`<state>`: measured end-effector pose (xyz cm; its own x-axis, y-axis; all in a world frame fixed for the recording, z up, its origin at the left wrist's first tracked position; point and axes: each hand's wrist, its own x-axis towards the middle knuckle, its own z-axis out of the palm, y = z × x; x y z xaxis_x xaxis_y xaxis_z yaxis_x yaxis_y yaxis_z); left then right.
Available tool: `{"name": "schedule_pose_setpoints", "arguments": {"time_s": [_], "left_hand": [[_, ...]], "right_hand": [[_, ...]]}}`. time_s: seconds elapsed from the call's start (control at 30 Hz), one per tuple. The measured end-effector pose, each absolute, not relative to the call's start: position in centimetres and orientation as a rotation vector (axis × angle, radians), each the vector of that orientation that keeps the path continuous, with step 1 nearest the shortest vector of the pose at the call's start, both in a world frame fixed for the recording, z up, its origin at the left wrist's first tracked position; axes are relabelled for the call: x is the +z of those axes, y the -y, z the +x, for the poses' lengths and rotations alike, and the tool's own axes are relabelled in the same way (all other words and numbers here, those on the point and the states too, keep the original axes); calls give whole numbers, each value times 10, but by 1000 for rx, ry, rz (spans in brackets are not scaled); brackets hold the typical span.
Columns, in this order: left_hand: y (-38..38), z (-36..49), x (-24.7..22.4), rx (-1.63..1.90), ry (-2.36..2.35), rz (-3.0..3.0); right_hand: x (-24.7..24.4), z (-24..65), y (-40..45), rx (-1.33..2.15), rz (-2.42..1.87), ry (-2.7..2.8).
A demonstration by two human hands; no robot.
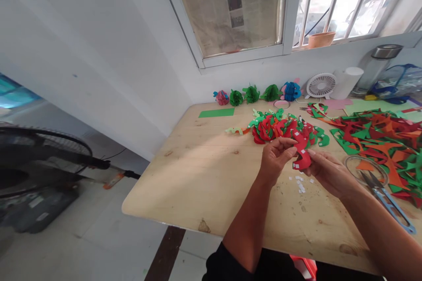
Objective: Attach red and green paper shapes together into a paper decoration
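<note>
Between my two hands is a curved red paper cutout [300, 149] with several small white squares on it. My left hand [276, 158] pinches its left edge with thumb and fingers. On the lower right side, my right hand [326, 171] grips the same cutout. Just beyond lies a heap of red and green paper cutouts [272, 126], some also bearing white squares. Small white bits [300, 186] are scattered on the wood below the hands. Blue-handled thread snips [389, 202] rest by my right forearm, near a roll of clear tape [356, 164].
A large pile of red, orange and green paper scraps [379, 136] covers the right of the table [184, 175]. Along the wall stand folded paper figures [251, 94], a small white fan [321, 84] and a glass bottle [371, 70]. A green paper strip [216, 113] lies at the back left.
</note>
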<state>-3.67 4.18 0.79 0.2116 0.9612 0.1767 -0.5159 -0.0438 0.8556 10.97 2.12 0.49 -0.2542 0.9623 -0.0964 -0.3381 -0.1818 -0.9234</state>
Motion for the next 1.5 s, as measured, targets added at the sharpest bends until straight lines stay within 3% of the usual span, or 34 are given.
{"name": "schedule_pose_setpoints", "arguments": {"time_s": [0.67, 1.5], "left_hand": [[-42, -32, 5, 1354, -663, 968], [-45, -33, -1, 1380, -740, 1014]], "right_hand": [[6, 108, -21, 1584, -933, 1171], [16, 106, -21, 1101, -1273, 1606]]}}
